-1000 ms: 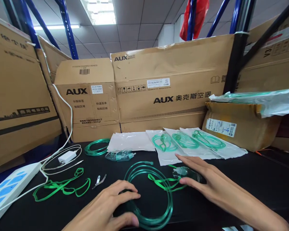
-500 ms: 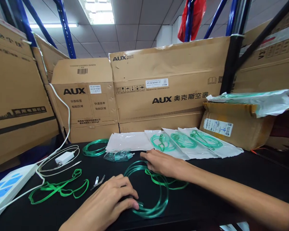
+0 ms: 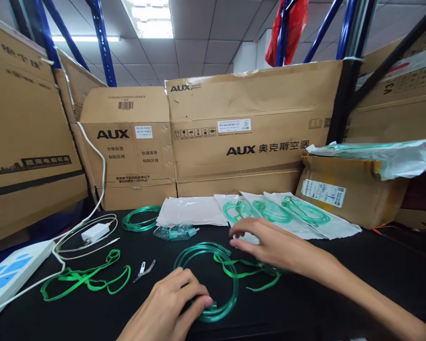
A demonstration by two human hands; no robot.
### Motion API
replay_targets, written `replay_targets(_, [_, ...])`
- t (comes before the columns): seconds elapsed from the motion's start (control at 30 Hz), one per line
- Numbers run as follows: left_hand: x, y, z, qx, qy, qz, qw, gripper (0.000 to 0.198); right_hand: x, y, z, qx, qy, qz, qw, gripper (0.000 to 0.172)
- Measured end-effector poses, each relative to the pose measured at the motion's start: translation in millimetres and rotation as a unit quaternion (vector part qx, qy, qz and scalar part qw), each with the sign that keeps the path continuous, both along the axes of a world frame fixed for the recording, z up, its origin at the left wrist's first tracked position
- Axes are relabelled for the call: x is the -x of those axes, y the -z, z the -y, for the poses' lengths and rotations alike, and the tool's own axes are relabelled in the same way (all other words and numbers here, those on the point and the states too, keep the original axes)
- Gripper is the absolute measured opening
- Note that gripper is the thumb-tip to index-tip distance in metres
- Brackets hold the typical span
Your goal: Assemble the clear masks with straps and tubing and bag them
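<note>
Glaring ceiling light (image 3: 149, 20), stretched edges

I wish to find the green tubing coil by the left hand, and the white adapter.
Green tubing coil (image 3: 223, 311): head view, lower right of loop.
White adapter (image 3: 95, 232): head view, middle of its body.

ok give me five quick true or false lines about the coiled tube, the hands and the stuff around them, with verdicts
1. The left hand touches the coiled tube. True.
2. The small metal tool is in the right hand. False: the tool lies on the table.
3. The white adapter lies right of the power strip. True.
4. The red bag lies on the table. False: it hangs high up.
5. Three packets show green tubing on the table. True.
</note>
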State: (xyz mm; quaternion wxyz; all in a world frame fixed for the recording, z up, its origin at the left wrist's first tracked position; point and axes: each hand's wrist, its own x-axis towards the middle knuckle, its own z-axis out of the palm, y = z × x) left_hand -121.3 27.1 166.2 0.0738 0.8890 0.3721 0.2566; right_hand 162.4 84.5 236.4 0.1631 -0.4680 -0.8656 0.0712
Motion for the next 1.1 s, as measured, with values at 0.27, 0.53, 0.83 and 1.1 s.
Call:
replay_targets(0.27, [13,22.2,-11,-0.051,0.038,0.014,0.998,0.016,-79,49.6,22,0.035,0.147,-0.098,0.984,0.063])
replay_targets(0.53, [5,-9.9,-7,0.025,0.009,0.001,1.0,0.008,-46,-11.7,45,-0.119,0.101,-0.2,0.967,0.043])
replay_targets(0.83, [-17,2.1,-17,-0.015,-0.052,0.11,0.992,0.018,16,56.7,47,0.09,0.005,-0.352,0.932,0.027])
replay_targets(1.1, [-12,3.5,-7,-0.008,-0.024,0.104,0.994,0.023,15,57.2,56,0.117,0.038,-0.321,0.939,0.035])
